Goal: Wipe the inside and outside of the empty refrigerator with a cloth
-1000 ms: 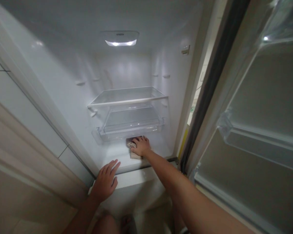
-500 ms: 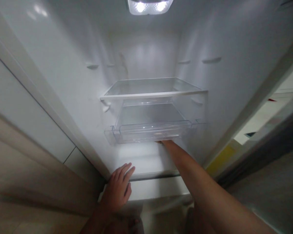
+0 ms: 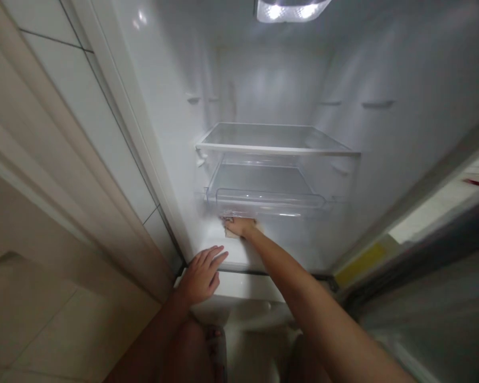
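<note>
Inside an open refrigerator (image 3: 263,80), my right hand (image 3: 241,226) reaches under the clear plastic drawer (image 3: 269,199). Its fingers are closed on a beige cloth (image 3: 232,233) pressed against the white bottom surface, towards the left. Part of the cloth is hidden behind the hand and the drawer front. My left hand (image 3: 203,271) rests on the front left edge of the refrigerator's bottom, fingers stretched out and holding nothing.
A glass shelf (image 3: 275,137) with a white front rim sits above the drawer. Lit lamps (image 3: 291,10) shine at the top. White tiles (image 3: 107,127) line the wall at left. On the right is the dim open door (image 3: 431,298). My knees are below.
My right hand has moved left and forward from deep under the drawer, so the cloth now shows. The view has shifted left. My left hand stays at the front edge.
</note>
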`<state>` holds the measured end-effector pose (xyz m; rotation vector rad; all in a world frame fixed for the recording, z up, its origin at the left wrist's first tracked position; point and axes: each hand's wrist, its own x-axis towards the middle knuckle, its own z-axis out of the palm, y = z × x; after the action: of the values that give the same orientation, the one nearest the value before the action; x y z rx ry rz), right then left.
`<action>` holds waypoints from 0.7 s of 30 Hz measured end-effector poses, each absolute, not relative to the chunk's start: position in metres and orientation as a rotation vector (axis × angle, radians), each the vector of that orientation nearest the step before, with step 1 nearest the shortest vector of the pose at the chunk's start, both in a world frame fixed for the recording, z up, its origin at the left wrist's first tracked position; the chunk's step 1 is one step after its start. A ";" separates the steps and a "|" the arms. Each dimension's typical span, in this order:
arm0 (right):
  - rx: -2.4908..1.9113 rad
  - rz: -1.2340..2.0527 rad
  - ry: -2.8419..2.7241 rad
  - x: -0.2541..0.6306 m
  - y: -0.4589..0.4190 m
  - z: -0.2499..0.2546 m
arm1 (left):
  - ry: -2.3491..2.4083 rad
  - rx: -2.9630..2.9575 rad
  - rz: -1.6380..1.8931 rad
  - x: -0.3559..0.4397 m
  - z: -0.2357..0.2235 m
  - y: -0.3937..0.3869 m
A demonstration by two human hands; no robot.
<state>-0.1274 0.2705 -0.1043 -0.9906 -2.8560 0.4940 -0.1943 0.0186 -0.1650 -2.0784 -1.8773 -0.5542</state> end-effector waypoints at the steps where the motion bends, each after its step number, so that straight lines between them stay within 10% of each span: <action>1: -0.937 0.484 -2.873 -0.120 0.261 -0.101 | -1.864 -2.067 -0.549 -0.194 -0.166 0.019; 9: -0.648 0.382 -2.941 -0.043 0.228 -0.095 | -1.709 -2.019 -0.502 -0.194 -0.170 0.020; 21: -1.363 0.258 -2.373 0.011 0.328 -0.101 | -1.705 -2.011 -0.528 -0.197 -0.170 0.022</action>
<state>0.0111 0.3283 -0.1009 -1.3625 -2.3732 0.2580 -0.1965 0.0222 -0.1703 -2.0106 -1.7052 -0.5285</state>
